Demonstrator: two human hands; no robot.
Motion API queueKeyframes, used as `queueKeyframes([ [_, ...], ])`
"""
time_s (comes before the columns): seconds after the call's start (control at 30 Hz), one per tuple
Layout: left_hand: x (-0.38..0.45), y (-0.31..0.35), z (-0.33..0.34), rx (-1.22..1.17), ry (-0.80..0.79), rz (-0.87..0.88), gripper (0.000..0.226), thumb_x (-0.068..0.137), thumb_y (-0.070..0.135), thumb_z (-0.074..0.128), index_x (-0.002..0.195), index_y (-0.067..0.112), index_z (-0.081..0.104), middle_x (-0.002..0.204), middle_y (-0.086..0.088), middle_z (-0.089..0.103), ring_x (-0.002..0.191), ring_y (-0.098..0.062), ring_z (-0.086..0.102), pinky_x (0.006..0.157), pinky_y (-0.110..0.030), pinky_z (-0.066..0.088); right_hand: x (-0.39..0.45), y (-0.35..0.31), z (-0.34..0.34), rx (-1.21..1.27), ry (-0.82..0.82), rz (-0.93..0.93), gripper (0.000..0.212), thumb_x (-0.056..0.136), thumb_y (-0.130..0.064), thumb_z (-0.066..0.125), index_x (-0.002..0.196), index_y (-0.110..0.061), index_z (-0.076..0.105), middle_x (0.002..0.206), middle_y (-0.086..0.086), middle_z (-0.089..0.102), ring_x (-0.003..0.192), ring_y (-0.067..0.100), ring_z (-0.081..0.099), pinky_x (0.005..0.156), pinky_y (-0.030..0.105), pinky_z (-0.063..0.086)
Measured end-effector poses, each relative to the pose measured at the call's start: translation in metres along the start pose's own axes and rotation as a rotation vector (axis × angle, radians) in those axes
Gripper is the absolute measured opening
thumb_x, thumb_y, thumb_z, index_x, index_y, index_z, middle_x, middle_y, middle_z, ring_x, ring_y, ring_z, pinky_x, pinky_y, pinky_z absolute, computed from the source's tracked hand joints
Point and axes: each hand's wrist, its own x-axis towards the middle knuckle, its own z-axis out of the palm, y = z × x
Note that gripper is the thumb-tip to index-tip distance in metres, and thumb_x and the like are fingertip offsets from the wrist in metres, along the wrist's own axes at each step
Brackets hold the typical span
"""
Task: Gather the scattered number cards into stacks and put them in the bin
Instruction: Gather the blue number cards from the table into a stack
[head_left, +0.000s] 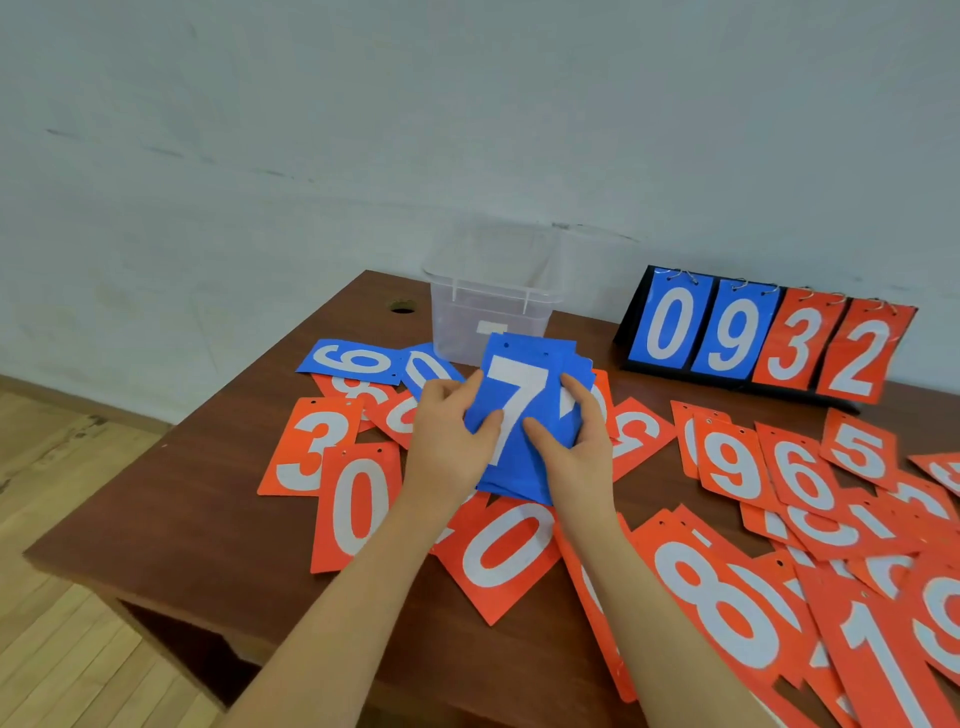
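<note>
A stack of blue number cards (524, 384) with a white 7 on top is held above the table's middle. My left hand (452, 441) grips its left edge, thumb on the face. My right hand (571, 441) grips the right edge, thumb on the face too. A clear plastic bin (493, 296) stands just behind the stack. Two loose blue cards (358, 361) lie left of the bin. Several orange number cards (358, 499) lie scattered around and under my hands, and more orange cards (779, 473) are spread to the right.
A black flip scoreboard (763, 338) showing 0 9 3 2 stands at the back right. The brown wooden table (171, 499) has a round hole (402, 309) near its far left. A pale wall rises behind; wooden floor lies to the left.
</note>
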Motion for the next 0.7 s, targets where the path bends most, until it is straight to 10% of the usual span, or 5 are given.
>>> queueKeyframes([
  [0.3,0.052,-0.054,-0.002,0.415,0.011,-0.027,0.042,0.092,0.035,0.047,0.13,0.016,0.051,0.137,-0.01,0.046,0.128,-0.027,0.036,0.104,-0.044,0.031,0.046,0.023,-0.001,-0.169,0.059,0.059,0.048,0.091,-0.007,0.056,0.134,-0.022,0.041,0.12,-0.015,0.04,0.099,0.0,0.05,0.074,0.016,0.049],
  [0.5,0.078,-0.079,0.014,0.814,-0.371,-0.058,0.056,0.093,0.053,0.031,0.143,0.028,0.026,0.156,-0.003,0.011,0.143,-0.026,0.004,0.113,-0.05,0.007,0.064,0.044,-0.002,-0.193,0.036,0.12,0.044,0.093,-0.009,0.055,0.133,-0.021,0.043,0.109,-0.021,0.04,0.087,-0.015,0.05,0.062,0.013,0.049],
  [0.7,0.066,-0.071,0.013,0.796,-0.311,-0.006,0.046,0.093,0.051,0.032,0.131,0.029,0.048,0.138,-0.002,0.041,0.136,-0.022,0.025,0.11,-0.049,0.009,0.061,0.04,-0.012,-0.168,0.041,0.169,0.044,0.094,-0.009,0.053,0.134,-0.023,0.042,0.111,-0.016,0.04,0.084,-0.01,0.051,0.054,0.005,0.046],
])
